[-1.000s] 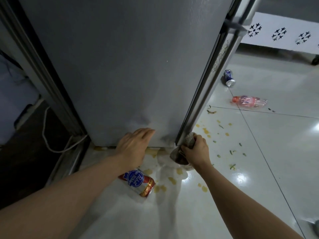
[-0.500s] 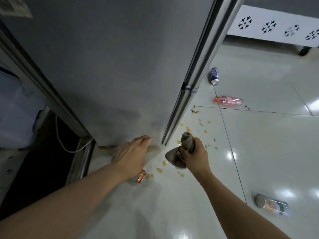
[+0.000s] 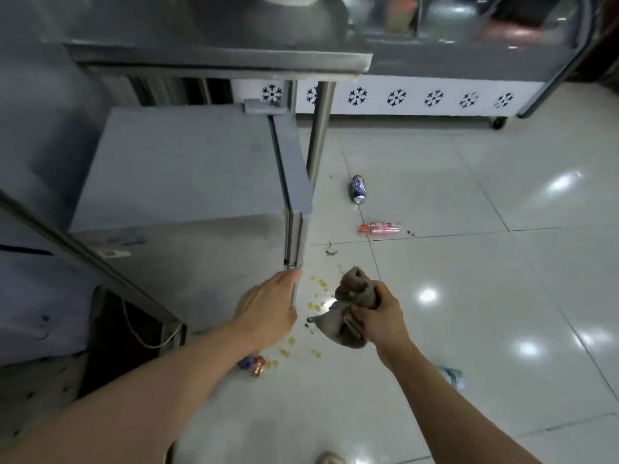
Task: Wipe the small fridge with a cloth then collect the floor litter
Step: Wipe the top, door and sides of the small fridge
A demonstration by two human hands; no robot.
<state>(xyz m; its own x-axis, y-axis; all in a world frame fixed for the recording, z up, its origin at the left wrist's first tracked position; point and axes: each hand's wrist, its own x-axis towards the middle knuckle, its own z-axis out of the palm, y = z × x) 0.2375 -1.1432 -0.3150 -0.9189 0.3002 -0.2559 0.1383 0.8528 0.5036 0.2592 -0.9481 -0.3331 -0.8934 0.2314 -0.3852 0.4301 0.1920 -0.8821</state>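
Glossy white tiled floor, steel table, snowflake-patterned cabinet behind

Both arms extended forward, bare forearms. Left hand flat, fingers straight, pressed against fridge corner. Right hand fisted, gripping bunched cloth.

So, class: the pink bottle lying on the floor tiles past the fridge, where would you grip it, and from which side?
Grip the pink bottle round its mid-body, coming from above. It lies flat on its side, cap end towards the fridge, with bare floor either side, so fingers can probably close across its width.
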